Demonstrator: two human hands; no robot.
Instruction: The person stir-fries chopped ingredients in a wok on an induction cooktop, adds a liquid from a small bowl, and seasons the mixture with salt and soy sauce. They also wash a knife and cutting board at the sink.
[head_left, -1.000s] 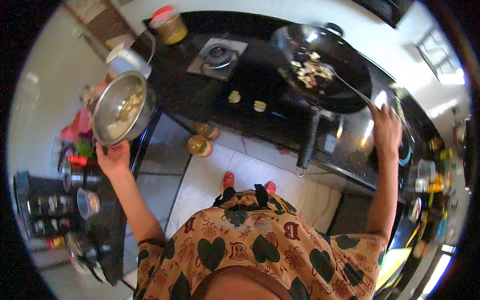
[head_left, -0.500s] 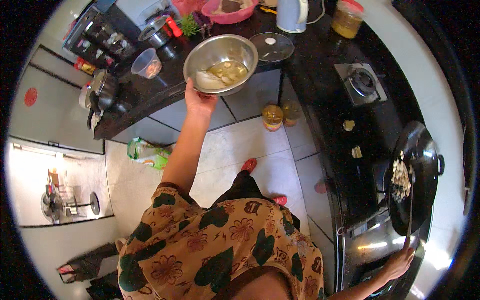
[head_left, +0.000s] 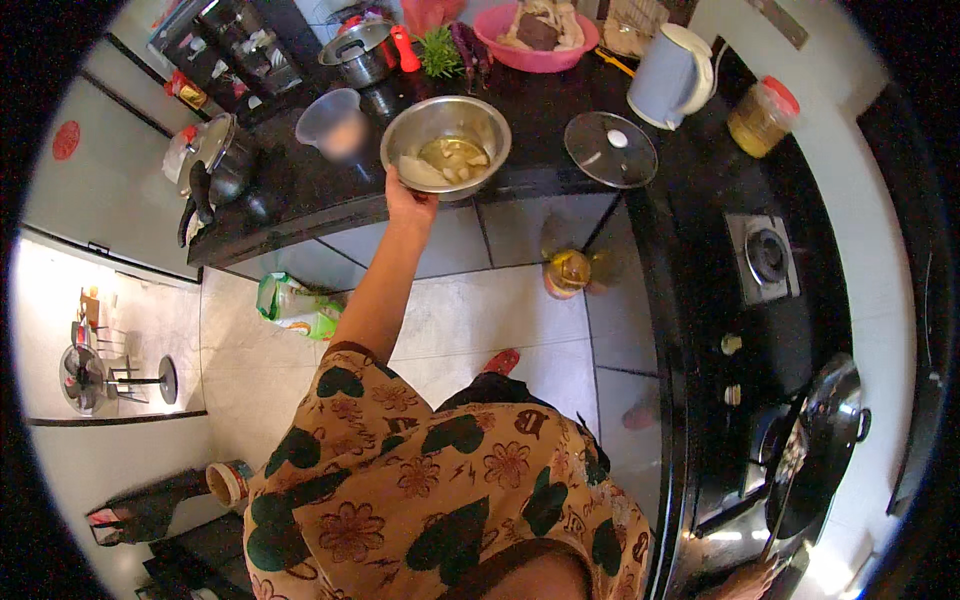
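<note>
My left hand (head_left: 410, 205) grips the rim of a steel bowl (head_left: 490, 125) at the front edge of the far counter. Yellowish liquid and several pale pieces lie in it; whether its base rests on the counter I cannot tell. Down at the lower right, my right hand (head_left: 752, 580) is closed round the thin handle of a spatula (head_left: 779, 520), partly cut off by the picture's edge. The spatula reaches into a black wok (head_left: 835, 425) on the right counter, where light-coloured sliced food (head_left: 793, 455) lies partly hidden.
A glass lid (head_left: 590, 150), a kettle (head_left: 665, 80) and a red-lidded jar (head_left: 763, 120) stand right of the bowl. To its left are a plastic tub (head_left: 330, 112) and pots (head_left: 225, 160). Behind sits a pink basin (head_left: 510, 50). A second burner (head_left: 766, 255) lies beyond the wok.
The view has swung, shifting the wok and right hand lower in the picture. The bowl has moved away from the glass lid, leaving a gap. Both hands keep their holds.
</note>
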